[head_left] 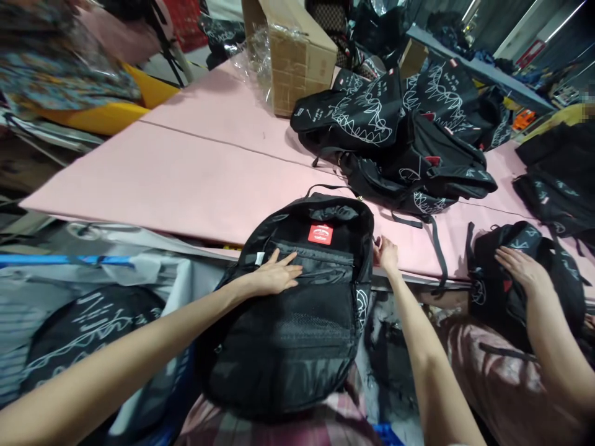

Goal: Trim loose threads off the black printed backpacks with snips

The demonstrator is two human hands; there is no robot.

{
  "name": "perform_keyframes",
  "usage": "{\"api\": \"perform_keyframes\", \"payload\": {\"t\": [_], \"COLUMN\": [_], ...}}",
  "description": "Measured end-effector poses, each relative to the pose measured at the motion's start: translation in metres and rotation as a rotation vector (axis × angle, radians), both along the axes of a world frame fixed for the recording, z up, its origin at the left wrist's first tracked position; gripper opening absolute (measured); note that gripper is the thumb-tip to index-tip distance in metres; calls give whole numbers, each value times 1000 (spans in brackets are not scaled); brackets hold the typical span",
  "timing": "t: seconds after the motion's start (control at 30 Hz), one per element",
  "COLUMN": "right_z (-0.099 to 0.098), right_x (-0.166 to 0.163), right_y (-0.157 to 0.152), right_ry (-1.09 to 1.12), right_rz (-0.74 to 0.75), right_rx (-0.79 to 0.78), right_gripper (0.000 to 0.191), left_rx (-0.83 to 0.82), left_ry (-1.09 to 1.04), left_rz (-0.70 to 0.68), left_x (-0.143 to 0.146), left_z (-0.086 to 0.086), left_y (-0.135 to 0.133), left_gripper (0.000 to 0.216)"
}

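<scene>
A black backpack [288, 371] lies unzipped in front of me, its upper part on the pink table and its lower part over my lap. A red label [320, 233] and inner pockets show inside it. My left hand [275, 272] rests with spread fingers on the inner pocket panel. At the bag's right edge, my right hand [385, 253] has its fingers pinched together by the zipper edge. What exactly sits between those fingers is too small to make out.
Black backpacks with white line drawings [367, 118] are heaped on the pink table [186, 167], beside a cardboard box [297, 62]. To the right, a co-worker's hand [520, 266] lies on another black backpack [493, 303]. A bag with white drawings [93, 328] sits at lower left.
</scene>
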State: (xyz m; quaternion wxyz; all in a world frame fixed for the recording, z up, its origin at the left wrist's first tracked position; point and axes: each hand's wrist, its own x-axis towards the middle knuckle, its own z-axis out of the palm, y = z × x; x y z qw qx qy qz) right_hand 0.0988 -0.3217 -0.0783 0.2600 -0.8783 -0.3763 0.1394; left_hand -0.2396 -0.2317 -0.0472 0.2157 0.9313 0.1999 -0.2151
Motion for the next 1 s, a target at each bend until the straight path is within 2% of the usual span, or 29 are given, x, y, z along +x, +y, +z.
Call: {"api": "perform_keyframes", "payload": {"t": [0.13,0.23,0.33,0.4,0.47,0.53,0.6,0.7,0.77,0.87,1.0], "right_z": [-14,-8,16,37,58,72,74,63,55,48,43], "right_x": [0,10,16,9,-15,-55,-104,-169,-195,-201,-172], "right_y": [18,9,-18,-36,-42,-30,1,58,84,87,53], "right_ry": [41,140,253,332,494,662,635,324,108,-10,-77], "right_rz": [-66,-98,-96,-53,58,234,430,621,741,802,723], "right_rx": [-19,40,159,272,459,566,427,116,-107,-269,-383], "right_gripper": [25,26,36,34,29,29,36,32,31,29,26], "left_rx": [-7,31,89,125,155,175,199,260,300,335,401], "left_ry": [-15,-94,-192,-251,-281,-280,-263,-253,-273,-382,-470], "left_rz": [-8,-9,5,9,10,11,22,44,66,122,507], "left_x": [4,1,-5,-7,-9,-8,-7,-8,-14,-32,-52], "left_z": [-4,-11,-16,-18,-19,-20,-20,-17,-13,-9,-16], "left_y": [6,5,0,-3,-5,-7,-10,-17,-24,-32,-34], "left_gripper": [38,38,37,37,37,38,39,41,42,42,52]}}
